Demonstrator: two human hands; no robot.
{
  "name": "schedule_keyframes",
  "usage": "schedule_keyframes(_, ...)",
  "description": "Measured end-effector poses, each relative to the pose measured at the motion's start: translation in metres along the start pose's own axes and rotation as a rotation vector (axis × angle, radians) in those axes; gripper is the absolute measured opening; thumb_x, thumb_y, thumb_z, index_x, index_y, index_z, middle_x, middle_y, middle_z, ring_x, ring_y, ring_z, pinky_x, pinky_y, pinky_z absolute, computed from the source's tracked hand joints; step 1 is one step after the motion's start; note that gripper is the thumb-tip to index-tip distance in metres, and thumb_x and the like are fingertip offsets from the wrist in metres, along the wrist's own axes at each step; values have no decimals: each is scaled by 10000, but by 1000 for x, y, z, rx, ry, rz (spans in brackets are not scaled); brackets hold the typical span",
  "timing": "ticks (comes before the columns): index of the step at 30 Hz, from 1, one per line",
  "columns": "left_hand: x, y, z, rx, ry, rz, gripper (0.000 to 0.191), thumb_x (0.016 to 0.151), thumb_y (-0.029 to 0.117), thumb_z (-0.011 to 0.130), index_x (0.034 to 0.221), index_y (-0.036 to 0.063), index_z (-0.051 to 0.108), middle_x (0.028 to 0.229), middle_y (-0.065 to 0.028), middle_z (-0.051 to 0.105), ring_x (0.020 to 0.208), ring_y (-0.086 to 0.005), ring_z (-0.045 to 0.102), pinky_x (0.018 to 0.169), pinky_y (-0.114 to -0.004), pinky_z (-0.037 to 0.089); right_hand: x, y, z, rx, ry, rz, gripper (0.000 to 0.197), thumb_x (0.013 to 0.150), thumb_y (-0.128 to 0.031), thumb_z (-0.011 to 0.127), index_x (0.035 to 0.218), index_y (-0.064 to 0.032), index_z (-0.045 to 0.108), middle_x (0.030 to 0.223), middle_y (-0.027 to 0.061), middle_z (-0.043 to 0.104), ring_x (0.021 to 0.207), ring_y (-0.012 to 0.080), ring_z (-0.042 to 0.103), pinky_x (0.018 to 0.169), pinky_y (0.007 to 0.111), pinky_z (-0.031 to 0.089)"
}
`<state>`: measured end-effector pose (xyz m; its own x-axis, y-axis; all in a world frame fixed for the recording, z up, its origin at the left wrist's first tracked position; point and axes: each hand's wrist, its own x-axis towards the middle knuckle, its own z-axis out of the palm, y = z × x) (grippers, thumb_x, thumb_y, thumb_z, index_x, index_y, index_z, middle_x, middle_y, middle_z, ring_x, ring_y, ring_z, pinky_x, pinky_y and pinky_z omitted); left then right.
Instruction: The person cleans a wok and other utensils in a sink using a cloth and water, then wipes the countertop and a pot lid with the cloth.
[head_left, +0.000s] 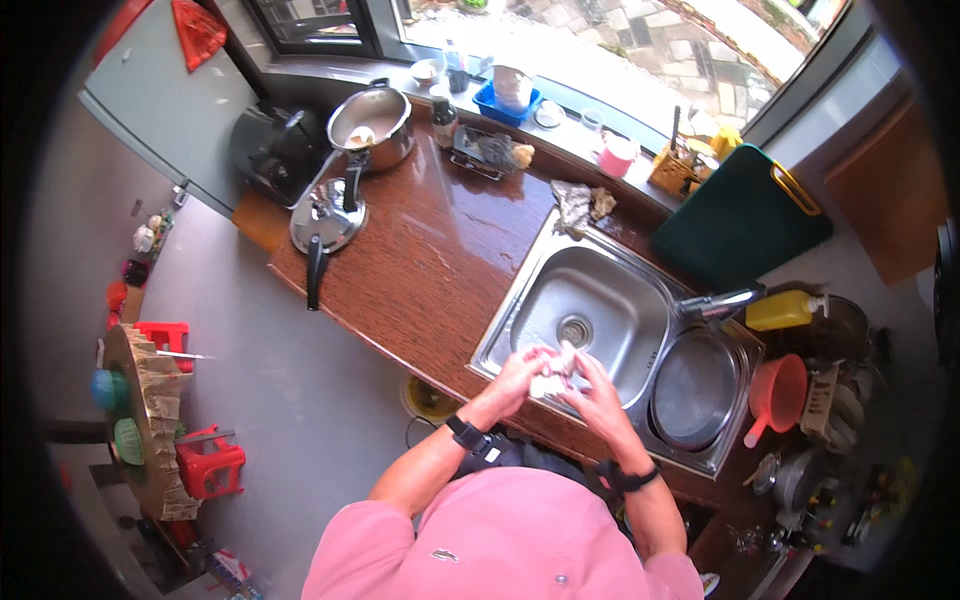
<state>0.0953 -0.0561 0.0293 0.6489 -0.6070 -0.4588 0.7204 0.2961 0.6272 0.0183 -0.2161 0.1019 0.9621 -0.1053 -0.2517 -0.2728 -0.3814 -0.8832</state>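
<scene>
My left hand (520, 379) and my right hand (598, 394) come together over the front rim of the stainless steel sink (541, 281). Between them is a crumpled whitish piece (551, 385), with the fingers of both hands on it. Whether it is cloth or paper I cannot tell. The sink's drain strainer (575, 330) shows just past my fingertips. A chrome faucet (720, 302) reaches in from the right. A wide round metal pan (695, 390) sits in the second basin, to the right of my right hand.
On the brown stone counter (420, 277), a pressure cooker pot (371, 124) and its lid (328, 217) stand at left. A green cutting board (742, 217) leans behind the faucet. A yellow pump bottle (780, 310) and a pink dipper (778, 394) are at right. Wet cloth (574, 204) lies behind the sink.
</scene>
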Motion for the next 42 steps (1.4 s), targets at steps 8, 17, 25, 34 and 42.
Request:
schedule_keyframes(8,-35,36,-5,145,-111,121,511,881,196,693,1300,18,461,1153,-99,581,1023,-170,611,877,-312,521,43,24,21,250,111,11,146,877,-99,667,916,-13,556,828,26,590,762,86,573,696,244,492)
schedule_keyframes(17,-36,-6,4,-127,21,15,440,1042,379,370,1338,71,476,1276,-84,577,1111,-185,593,932,-361,493,18,34,62,225,5,-42,849,842,-144,684,1487,-5,150,1354,147,421,1264,263,449,1030,372,418)
schedule_keyframes(25,-74,6,-25,252,286,72,361,1032,283,441,1296,46,511,1224,-93,600,1075,-180,609,873,-316,514,82,33,47,96,-118,-71,477,839,-211,673,1258,-33,533,1129,171,556,1036,253,580,871,373,487)
schedule_keyframes(34,-108,45,-115,149,603,149,245,1002,192,511,1177,24,542,1080,-125,647,937,-189,661,788,-285,547,271,33,49,-565,185,-282,623,809,-271,660,1354,-42,464,1403,264,403,1285,422,406,1063,463,366)
schedule_keyframes(42,-127,91,-218,243,1043,323,203,959,85,541,1156,45,577,1067,-75,624,931,-153,612,747,-273,526,194,19,135,-709,-244,-696,550,825,-108,582,1363,-78,473,1392,183,450,1328,412,392,1104,540,321)
